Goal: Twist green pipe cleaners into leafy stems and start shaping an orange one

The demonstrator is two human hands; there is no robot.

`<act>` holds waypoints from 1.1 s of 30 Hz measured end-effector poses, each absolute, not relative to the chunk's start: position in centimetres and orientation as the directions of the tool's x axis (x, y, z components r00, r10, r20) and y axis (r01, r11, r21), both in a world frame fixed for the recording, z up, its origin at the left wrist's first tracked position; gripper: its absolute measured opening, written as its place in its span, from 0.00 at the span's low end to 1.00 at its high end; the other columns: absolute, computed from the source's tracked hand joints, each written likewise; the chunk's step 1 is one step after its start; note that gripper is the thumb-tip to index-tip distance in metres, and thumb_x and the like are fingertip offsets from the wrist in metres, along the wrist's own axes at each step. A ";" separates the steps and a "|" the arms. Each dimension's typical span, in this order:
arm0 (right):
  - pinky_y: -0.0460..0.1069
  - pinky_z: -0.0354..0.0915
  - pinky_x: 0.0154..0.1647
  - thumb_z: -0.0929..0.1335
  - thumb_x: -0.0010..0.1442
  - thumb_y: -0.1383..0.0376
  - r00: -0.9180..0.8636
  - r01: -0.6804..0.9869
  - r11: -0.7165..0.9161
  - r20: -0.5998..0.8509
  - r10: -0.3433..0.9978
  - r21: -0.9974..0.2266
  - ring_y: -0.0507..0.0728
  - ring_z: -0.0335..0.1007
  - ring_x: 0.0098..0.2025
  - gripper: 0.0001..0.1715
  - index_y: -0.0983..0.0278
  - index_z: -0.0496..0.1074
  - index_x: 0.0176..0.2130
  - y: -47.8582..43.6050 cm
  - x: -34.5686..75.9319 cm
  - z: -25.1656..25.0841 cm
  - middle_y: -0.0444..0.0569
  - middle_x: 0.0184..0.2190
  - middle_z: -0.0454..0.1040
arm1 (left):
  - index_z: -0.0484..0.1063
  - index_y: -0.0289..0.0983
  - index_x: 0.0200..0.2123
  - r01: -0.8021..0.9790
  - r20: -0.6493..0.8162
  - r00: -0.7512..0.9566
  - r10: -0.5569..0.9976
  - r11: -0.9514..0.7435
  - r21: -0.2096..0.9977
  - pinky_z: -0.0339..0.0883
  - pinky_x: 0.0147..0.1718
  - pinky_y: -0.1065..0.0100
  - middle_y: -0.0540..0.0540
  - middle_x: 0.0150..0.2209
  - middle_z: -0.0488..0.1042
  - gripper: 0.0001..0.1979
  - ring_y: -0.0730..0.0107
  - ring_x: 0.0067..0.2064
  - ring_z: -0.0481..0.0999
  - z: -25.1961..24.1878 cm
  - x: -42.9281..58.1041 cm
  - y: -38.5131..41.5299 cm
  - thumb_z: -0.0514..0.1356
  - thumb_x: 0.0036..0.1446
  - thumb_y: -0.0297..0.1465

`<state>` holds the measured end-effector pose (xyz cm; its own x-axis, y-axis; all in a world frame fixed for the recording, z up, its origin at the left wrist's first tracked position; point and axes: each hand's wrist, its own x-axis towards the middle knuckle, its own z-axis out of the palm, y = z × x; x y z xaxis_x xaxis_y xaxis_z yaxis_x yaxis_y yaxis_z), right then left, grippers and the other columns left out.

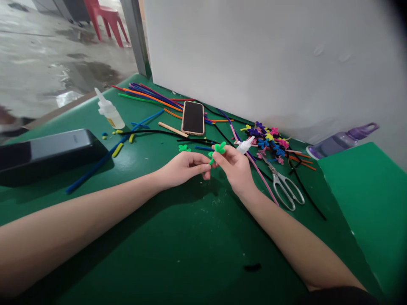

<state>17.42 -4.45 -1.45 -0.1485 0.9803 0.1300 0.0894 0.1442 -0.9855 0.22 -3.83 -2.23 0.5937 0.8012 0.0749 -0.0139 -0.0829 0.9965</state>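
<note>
Nearest, both forearms reach in over the dark green bench (178, 254) and meet at its middle. The left hand (184, 167) is curled nearly closed, thumb and fingertips pinched on the lower end of a small green fuzzy pipe-cleaner flower (218, 148). The right hand (233, 167) is closed too, gripping the same piece just under its loops. A small white squeeze-bottle nozzle (245, 146) pokes out past the right knuckles; I cannot tell whether that hand holds it.

The flower looks feather-light – soft fuzz over thin wire, so it should bend easily and keep whatever bend it gets. The stem where the loops join seems the safest place to hold it, since squeezing the loops would likely flatten them.

Just right of the hands lie metal scissors with grey handles (286, 188). A second green flower shape (184, 148) lies just beyond the left hand. At far left sits a dark flat rectangular case (47, 150), with a long blue pipe cleaner (95, 165) beside it.

Farther back are a heap of small multicoloured pipe-cleaner flowers (269, 142), a phone in a pink case (193, 117), a thin wooden stick (173, 129), a white plastic glue bottle (110, 112) and a fan of long coloured pipe cleaners (152, 96). A purple drinking bottle (343, 142) lies on its side at the right, against the white wall
</note>
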 end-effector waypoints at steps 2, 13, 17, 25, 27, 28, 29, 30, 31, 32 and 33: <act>0.50 0.68 0.34 0.71 0.51 0.56 -0.124 0.067 0.125 0.116 0.985 -0.990 0.51 0.68 0.28 0.12 0.61 0.72 0.33 -4.5 17.4 -1.5 0.45 0.30 0.72 | 0.73 0.35 0.28 0.007 0.076 0.602 0.795 -0.100 0.995 0.66 0.36 0.69 0.48 0.26 0.76 0.10 0.72 0.30 0.73 -2.4 0.2 -3.8 0.57 0.57 0.33; 0.48 0.62 0.27 0.73 0.48 0.57 0.064 -0.022 0.030 0.029 0.998 -0.999 0.49 0.60 0.23 0.12 0.62 0.71 0.23 -5.3 16.6 -2.2 0.40 0.19 0.63 | 0.71 0.35 0.28 0.102 0.073 0.534 0.843 -0.150 0.983 0.69 0.33 0.68 0.45 0.28 0.78 0.07 0.71 0.29 0.76 -2.7 0.7 -4.4 0.59 0.56 0.32; 0.48 0.62 0.28 0.74 0.46 0.58 0.008 -0.070 -0.042 -0.043 0.999 -0.997 0.49 0.60 0.23 0.12 0.63 0.72 0.23 -4.8 16.9 -2.0 0.40 0.19 0.64 | 0.71 0.35 0.27 0.111 0.077 0.510 0.857 -0.154 0.982 0.68 0.31 0.69 0.46 0.27 0.78 0.08 0.71 0.28 0.75 -2.8 0.9 -4.6 0.58 0.56 0.32; 0.48 0.63 0.29 0.73 0.48 0.57 -0.048 -0.067 -0.070 -0.066 0.997 -0.995 0.49 0.63 0.25 0.12 0.64 0.75 0.28 -3.8 18.1 -1.5 0.42 0.21 0.68 | 0.70 0.35 0.32 0.120 0.058 0.533 0.844 -0.143 0.982 0.66 0.31 0.70 0.47 0.27 0.77 0.09 0.71 0.29 0.74 -2.8 0.7 -4.5 0.57 0.57 0.34; 0.48 0.64 0.30 0.74 0.47 0.58 -0.060 -0.076 -0.074 -0.069 0.996 -0.994 0.49 0.63 0.25 0.12 0.64 0.75 0.27 -4.0 17.9 -1.5 0.42 0.21 0.69 | 0.70 0.34 0.31 0.143 0.062 0.547 0.835 -0.166 0.976 0.64 0.29 0.71 0.47 0.27 0.77 0.11 0.73 0.28 0.72 -2.6 0.7 -4.5 0.55 0.58 0.35; 0.48 0.64 0.30 0.74 0.46 0.58 -0.060 -0.089 -0.080 -0.075 0.995 -0.993 0.50 0.64 0.26 0.11 0.64 0.76 0.27 -4.1 17.7 -1.5 0.42 0.22 0.70 | 0.70 0.34 0.30 0.159 0.061 0.552 0.832 -0.177 0.971 0.63 0.28 0.71 0.47 0.27 0.77 0.12 0.74 0.27 0.71 -2.5 0.7 -4.5 0.55 0.59 0.36; 0.48 0.65 0.31 0.75 0.45 0.59 -0.054 -0.105 -0.084 -0.079 0.995 -0.991 0.50 0.65 0.26 0.11 0.64 0.76 0.27 -4.3 17.5 -1.6 0.43 0.23 0.71 | 0.70 0.34 0.28 0.174 0.057 0.554 0.831 -0.182 0.968 0.62 0.28 0.72 0.47 0.28 0.77 0.13 0.74 0.27 0.71 -2.4 0.6 -4.6 0.54 0.59 0.36; 0.48 0.66 0.32 0.75 0.44 0.59 -0.042 -0.125 -0.085 -0.081 0.996 -0.989 0.50 0.66 0.26 0.11 0.64 0.76 0.27 -4.4 17.3 -1.6 0.43 0.24 0.72 | 0.70 0.33 0.28 0.181 0.053 0.555 0.830 -0.182 0.967 0.62 0.28 0.72 0.47 0.28 0.77 0.14 0.74 0.27 0.70 -2.4 0.6 -4.6 0.54 0.59 0.37; 0.48 0.66 0.32 0.76 0.44 0.60 -0.028 -0.142 -0.082 -0.078 0.997 -0.987 0.49 0.66 0.26 0.11 0.63 0.76 0.27 -4.5 17.1 -1.7 0.43 0.24 0.72 | 0.71 0.33 0.28 0.177 0.052 0.555 0.830 -0.179 0.968 0.63 0.28 0.71 0.47 0.28 0.76 0.15 0.74 0.27 0.70 -2.3 0.6 -4.6 0.54 0.60 0.37; 0.48 0.67 0.32 0.76 0.43 0.60 -0.014 -0.152 -0.072 -0.071 0.997 -0.986 0.49 0.66 0.26 0.10 0.63 0.76 0.27 -4.6 16.9 -1.7 0.42 0.24 0.72 | 0.71 0.33 0.28 0.165 0.057 0.555 0.830 -0.177 0.970 0.63 0.30 0.71 0.47 0.28 0.76 0.15 0.74 0.28 0.71 -2.3 0.6 -4.6 0.53 0.60 0.36; 0.48 0.67 0.32 0.76 0.43 0.61 -0.002 -0.152 -0.056 -0.056 0.998 -0.987 0.49 0.66 0.25 0.10 0.63 0.76 0.27 -4.7 16.8 -1.7 0.42 0.24 0.73 | 0.71 0.33 0.28 0.146 0.065 0.556 0.828 -0.175 0.974 0.64 0.32 0.70 0.47 0.28 0.76 0.14 0.73 0.29 0.71 -2.4 0.5 -4.5 0.53 0.60 0.36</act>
<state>16.84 -4.69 -1.74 -0.0016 0.9984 -0.0565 -0.1520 -0.0561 -0.9868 0.54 -4.55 -2.36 0.5563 0.8284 0.0654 0.1462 -0.1750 0.9736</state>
